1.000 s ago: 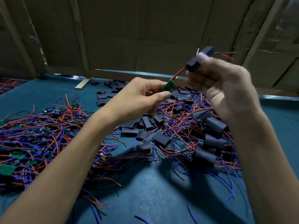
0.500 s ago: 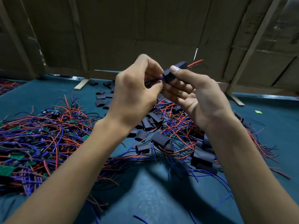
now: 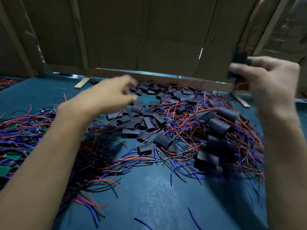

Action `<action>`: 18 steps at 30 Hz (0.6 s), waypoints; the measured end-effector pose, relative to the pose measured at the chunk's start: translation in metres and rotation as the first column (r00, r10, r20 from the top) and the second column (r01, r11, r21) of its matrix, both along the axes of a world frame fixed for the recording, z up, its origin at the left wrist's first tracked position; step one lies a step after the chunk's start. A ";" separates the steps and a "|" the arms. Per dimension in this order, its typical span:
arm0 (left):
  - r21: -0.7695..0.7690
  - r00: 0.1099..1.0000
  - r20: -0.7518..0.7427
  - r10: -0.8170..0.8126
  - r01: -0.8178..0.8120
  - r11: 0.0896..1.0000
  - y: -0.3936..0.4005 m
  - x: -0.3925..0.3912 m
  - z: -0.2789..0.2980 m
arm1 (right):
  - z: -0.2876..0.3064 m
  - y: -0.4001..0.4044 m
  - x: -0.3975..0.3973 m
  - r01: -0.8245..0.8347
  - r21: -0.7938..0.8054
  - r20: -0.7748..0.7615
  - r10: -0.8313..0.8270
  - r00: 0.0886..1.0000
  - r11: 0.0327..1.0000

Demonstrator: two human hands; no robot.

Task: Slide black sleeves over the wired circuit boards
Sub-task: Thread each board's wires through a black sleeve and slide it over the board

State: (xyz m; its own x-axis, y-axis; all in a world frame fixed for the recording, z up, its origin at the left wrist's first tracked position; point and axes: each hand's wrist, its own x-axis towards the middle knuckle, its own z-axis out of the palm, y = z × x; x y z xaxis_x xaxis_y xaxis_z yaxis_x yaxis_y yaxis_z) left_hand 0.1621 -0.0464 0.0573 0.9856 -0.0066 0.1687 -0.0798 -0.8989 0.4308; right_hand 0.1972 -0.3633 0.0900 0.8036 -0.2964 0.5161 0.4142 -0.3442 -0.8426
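Note:
My right hand [image 3: 265, 80] is raised at the upper right and pinches a sleeved board [image 3: 238, 62], black, with red wires trailing up from it. My left hand [image 3: 114, 93], blurred by motion, hovers over the far part of the pile of loose black sleeves [image 3: 144, 120]; its fingers look loosely bent and nothing shows in them. Bare green circuit boards with red and blue wires [image 3: 18, 138] lie heaped at the left. Sleeved boards [image 3: 216, 143] are stacked at the right among tangled wires.
The teal table [image 3: 149, 196] has loose wire ends near the front. A cardboard wall [image 3: 141, 39] closes the back, with wooden strips [image 3: 83, 83] at its foot. More wires [image 3: 6, 81] lie at the far left edge.
The hands have separated. My right hand carried the sleeved board up and to the right. My left hand let go and swung down and left toward the loose sleeves.

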 end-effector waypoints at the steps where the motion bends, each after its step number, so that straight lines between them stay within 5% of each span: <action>1: 0.189 0.967 -0.229 0.114 -0.071 0.980 0.012 0.003 -0.009 | -0.001 -0.010 0.003 0.101 -0.166 -0.031 -0.107 0.994 0.981; 3: 0.480 0.832 -0.466 0.303 -0.050 0.876 0.029 0.004 -0.029 | -0.010 -0.020 0.009 0.151 -0.470 -0.183 -0.263 0.947 0.870; 7: 0.399 0.846 -0.437 0.306 -0.123 0.909 0.049 0.011 -0.044 | -0.031 0.007 0.015 -0.155 -0.775 -0.465 -0.387 0.796 0.613; 10: 0.329 0.892 -0.357 0.277 -0.158 0.931 0.055 0.011 -0.038 | -0.036 0.045 0.009 -0.226 -0.800 -0.386 -0.188 0.903 0.556; 12: 0.283 0.918 -0.296 0.265 -0.181 0.942 0.058 0.009 -0.033 | -0.046 0.069 0.003 -0.371 -0.768 -0.456 -0.038 0.889 0.523; 16: 0.215 0.963 -0.188 0.194 -0.153 0.965 0.058 0.005 -0.019 | -0.085 0.105 -0.006 -0.565 -0.788 -0.596 -0.073 0.800 0.245; 18: 0.171 0.986 -0.121 0.116 -0.095 0.981 0.054 0.003 -0.012 | -0.096 0.109 -0.004 -0.552 -0.800 -0.579 -0.058 0.813 0.236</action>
State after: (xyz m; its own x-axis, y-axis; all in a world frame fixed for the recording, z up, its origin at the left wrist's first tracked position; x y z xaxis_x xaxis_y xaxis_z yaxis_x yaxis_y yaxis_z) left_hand 0.1648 0.0077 0.0451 0.9957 0.0817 0.0442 0.0664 -0.9586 0.2769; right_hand 0.1932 -0.2540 -0.0061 0.9117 0.3840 -0.1461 0.3727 -0.9226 -0.0989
